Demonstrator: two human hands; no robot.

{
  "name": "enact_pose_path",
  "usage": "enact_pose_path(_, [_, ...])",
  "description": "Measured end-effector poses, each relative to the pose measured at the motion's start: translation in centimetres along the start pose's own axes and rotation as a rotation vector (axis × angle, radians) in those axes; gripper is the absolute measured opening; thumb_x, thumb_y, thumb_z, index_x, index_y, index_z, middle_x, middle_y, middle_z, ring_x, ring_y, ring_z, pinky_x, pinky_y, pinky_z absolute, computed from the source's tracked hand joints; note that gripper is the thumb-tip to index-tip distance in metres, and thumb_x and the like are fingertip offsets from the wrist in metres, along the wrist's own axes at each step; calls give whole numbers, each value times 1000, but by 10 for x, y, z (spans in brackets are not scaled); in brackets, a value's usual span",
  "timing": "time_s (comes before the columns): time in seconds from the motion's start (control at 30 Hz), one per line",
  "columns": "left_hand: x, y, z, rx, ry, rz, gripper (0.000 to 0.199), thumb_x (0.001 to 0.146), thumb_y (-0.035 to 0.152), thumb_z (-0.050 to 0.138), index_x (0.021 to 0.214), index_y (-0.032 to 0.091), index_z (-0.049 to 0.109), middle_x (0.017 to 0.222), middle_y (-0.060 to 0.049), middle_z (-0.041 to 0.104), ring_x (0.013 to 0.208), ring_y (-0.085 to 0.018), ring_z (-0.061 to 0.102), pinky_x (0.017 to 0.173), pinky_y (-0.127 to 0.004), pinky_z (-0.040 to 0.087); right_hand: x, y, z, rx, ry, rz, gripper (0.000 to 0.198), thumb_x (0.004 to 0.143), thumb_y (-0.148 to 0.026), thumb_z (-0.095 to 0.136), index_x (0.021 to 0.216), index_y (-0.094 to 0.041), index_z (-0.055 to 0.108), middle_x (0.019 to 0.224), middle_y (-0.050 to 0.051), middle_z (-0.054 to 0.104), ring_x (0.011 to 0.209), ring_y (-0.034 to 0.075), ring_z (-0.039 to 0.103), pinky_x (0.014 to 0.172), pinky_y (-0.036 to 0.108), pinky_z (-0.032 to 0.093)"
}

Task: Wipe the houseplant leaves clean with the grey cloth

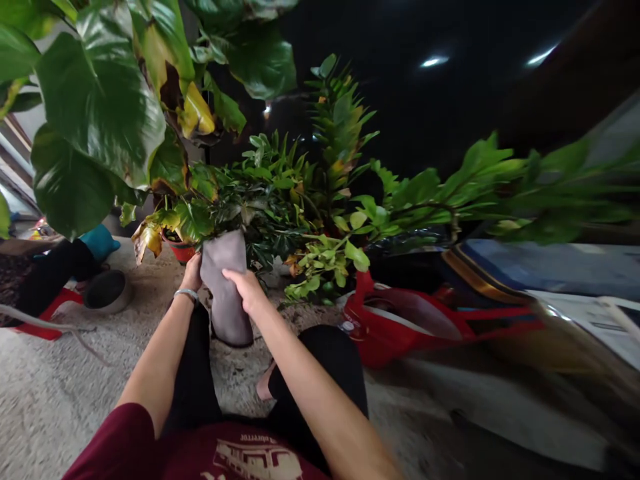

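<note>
Gripping a long, soft grey cloth (pixel 225 257) is the right hand (pixel 246 291); the left hand (pixel 192 275), grip hidden, touches its edge near leafy green plants (pixel 273 170)

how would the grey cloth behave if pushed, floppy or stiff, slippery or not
Probably floppy: the grey cloth has a softly curving, uneven outline. It doesn't look very slippery, since its surface seems matt. Rolling away seems unlikely, given its long, irregular shape.
</note>
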State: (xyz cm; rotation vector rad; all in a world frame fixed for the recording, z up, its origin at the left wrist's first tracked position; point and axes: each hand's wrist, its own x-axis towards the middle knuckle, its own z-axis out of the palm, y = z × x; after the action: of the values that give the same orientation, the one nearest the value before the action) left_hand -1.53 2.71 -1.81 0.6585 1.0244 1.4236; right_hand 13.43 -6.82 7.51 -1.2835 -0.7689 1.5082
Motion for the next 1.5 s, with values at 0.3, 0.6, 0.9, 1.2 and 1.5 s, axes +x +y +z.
enact_pose_path(0.3, [6,-11,3,-73,-3,10,26,71,27,80,81,19,57,78,-3,70,86,-21,71,84,-34,53,-51,-43,-48,74,-75,-151,31,53,-35,83,78,-19,75,71,4,76,67,25,70,65,34,55])
enact_pose_path(0.6, [7,-14,0,-4,79,39,30,67,28,82,73,19,54,62,2,63,70,-18,69,74,-31,54,-33,18,-28,4,-70,68,18,52,-32,79,64,-22,71,59,4,73,63,26,69,64,37,54])
enact_pose_path(0.9, [4,-7,1,-18,43,0,27,70,25,81,78,17,56,72,0,67,70,-17,71,75,-30,54,-14,-71,-79,328,192,-324,34,52,-32,82,82,-20,72,80,4,79,77,27,73,70,38,60])
enact_pose_path(1.2, [3,-7,0,4,23,-9,27,70,28,81,78,17,57,72,-2,68,75,-18,72,78,-32,54,-47,12,-63,287,60,206,23,53,-36,78,67,-21,68,55,5,70,63,29,72,62,41,59])
enact_pose_path(1.5, [-3,-7,9,23,10,5,22,71,29,80,76,20,60,69,-3,68,91,-25,70,85,-36,54,-6,-51,-14,223,-73,-236,35,51,-35,80,82,-18,74,74,3,77,76,26,72,73,36,57])
